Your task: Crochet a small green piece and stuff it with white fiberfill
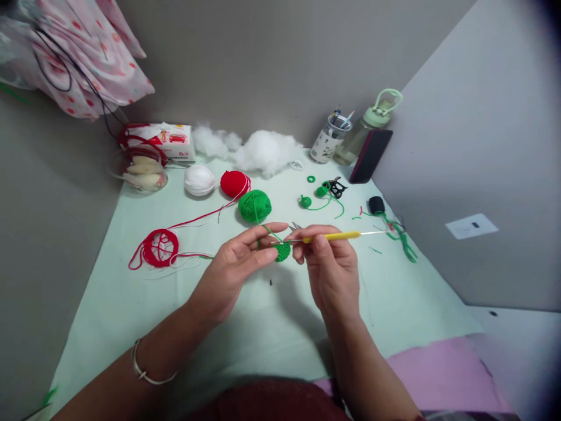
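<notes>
At the back left of the table (109, 304), a clear round container (158, 182) holds several pale, flattish pieces, too indistinct to identify; just behind it stands a red-and-white printed box (180, 151), whose inside cannot be seen. Toward the back right, a labelled jar (323, 147) holds a few upright pens and pencils (346, 118), their tips rising above its rim. Beside it stands a see-through bottle (354, 139) with a green lid and a carrying loop; how full it is I cannot tell. A dark phone (371, 156) leans in front of the bottle. Near the middle of the table, the left hand (239, 257) has its thumb and fingers closed on a small green crocheted piece (283, 252), held up above the surface between the two hands, while its index finger reaches forward with green yarn (272, 234) running by it from the green ball (255, 206) behind. The right hand (329, 257) is closed around a yellow-handled hook (337, 236), thumb pressed on the handle; the metal shaft points left and meets the upper edge of the piece, and a second thin metal end sticks out to the right. Beyond the green ball lie a red ball (234, 183), a white ball (199, 180) and white fluff (268, 152).
</notes>
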### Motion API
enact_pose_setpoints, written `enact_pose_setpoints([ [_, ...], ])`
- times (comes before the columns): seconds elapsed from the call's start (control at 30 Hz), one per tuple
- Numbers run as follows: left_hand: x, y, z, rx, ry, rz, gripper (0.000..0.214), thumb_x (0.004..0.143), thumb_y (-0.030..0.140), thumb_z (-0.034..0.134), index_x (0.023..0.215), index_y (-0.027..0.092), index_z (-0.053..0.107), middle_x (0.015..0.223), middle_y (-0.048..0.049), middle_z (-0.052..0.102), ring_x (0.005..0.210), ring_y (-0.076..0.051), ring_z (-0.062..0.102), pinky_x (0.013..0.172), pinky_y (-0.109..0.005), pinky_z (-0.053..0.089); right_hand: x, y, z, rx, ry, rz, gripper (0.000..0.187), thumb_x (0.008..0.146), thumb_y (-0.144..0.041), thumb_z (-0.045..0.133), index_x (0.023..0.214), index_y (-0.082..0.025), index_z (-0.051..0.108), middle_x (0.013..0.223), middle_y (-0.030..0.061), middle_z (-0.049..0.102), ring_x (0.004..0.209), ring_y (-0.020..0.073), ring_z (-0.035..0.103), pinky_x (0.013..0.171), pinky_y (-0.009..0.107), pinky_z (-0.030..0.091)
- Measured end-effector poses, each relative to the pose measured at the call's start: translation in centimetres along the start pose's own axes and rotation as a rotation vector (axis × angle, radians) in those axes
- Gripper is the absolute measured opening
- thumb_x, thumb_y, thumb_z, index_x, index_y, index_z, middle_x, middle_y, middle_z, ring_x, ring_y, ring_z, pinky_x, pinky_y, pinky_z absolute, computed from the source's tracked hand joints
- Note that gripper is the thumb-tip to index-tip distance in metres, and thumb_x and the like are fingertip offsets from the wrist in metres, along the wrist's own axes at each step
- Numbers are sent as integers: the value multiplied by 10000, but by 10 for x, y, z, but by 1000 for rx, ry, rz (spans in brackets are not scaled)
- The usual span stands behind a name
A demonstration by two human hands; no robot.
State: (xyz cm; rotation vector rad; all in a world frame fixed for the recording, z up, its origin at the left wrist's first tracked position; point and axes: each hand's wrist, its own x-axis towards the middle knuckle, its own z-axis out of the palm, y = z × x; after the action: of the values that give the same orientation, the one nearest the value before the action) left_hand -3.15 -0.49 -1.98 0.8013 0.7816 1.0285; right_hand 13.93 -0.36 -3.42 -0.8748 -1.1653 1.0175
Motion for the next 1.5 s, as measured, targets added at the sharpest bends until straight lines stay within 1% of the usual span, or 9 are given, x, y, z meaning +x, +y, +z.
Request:
enact_pose_setpoints([
  [0.17,-1,2,-4,84,21,31,334,869,309,843,1203,295,830,929,-15,634,937,-195,579,892,-320,461,2,-5,0,39,-25,29,233,1074,-394,587,970,-226,712,846,32,802,618,136,669,594,288,566],
  [0.4,-2,-1,-5,274,90,140,347,899,232,785,1238,302,806,948,-9,632,973,-187,596,951,-322,463,-12,-11,2,-281,-41,-247,245,1096,-206,523,1094,-245,765,999,26,803,746,130,741,706,296,633],
  [0.6,-2,-1,-7,318,69,153,373,905,196,747,1253,319,798,964,-6,659,993,-186,611,980,-327,463,-13,-9,2,-321,-32,-308,261,1088,-163,499,1117,-251,742,1003,23,805,738,141,758,704,311,652],
  [0.8,-3,-4,-3,383,167,182,406,858,175,804,1238,318,812,942,9,666,1026,-194,615,1059,-339,402,-14,-1,-1,-700,-162,-643,292,1070,-155,522,1289,-247,692,1024,74,823,861,208,799,765,369,671],
  [0.9,-1,-5,0,115,125,58,517,828,278,878,1332,272,764,885,10,659,879,-164,592,916,-308,456,-16,3,-2,-890,-159,-756,388,1018,-103,612,1343,-290,711,1130,81,808,984,216,793,824,359,670],
  [1.07,5,1,-1,-252,50,-168,473,807,290,900,1255,170,805,715,62,526,571,-48,304,678,-224,414,-11,-1,-2,-501,-30,-519,297,1051,-140,575,1221,-282,773,1009,60,796,808,182,740,714,359,635],
  [1.23,4,0,-1,-153,41,-57,403,796,245,901,1195,246,838,880,4,662,850,-116,584,844,-237,466,-2,-4,3,-101,-29,-181,209,1064,-251,606,1032,-262,813,913,33,775,694,143,666,595,296,574],
  [1.37,2,-6,2,-47,66,10,384,836,278,898,1214,296,830,962,9,701,937,-131,609,899,-249,462,-6,-2,7,-272,-56,-271,217,1051,-190,617,1096,-272,813,969,41,803,728,147,694,628,298,595],
  [1.5,2,-6,3,-162,92,-65,474,809,297,921,1268,269,805,895,9,708,863,-125,616,860,-252,476,-13,1,6,-621,-102,-547,337,987,-80,676,1225,-290,792,1089,74,805,933,194,758,772,334,643],
])
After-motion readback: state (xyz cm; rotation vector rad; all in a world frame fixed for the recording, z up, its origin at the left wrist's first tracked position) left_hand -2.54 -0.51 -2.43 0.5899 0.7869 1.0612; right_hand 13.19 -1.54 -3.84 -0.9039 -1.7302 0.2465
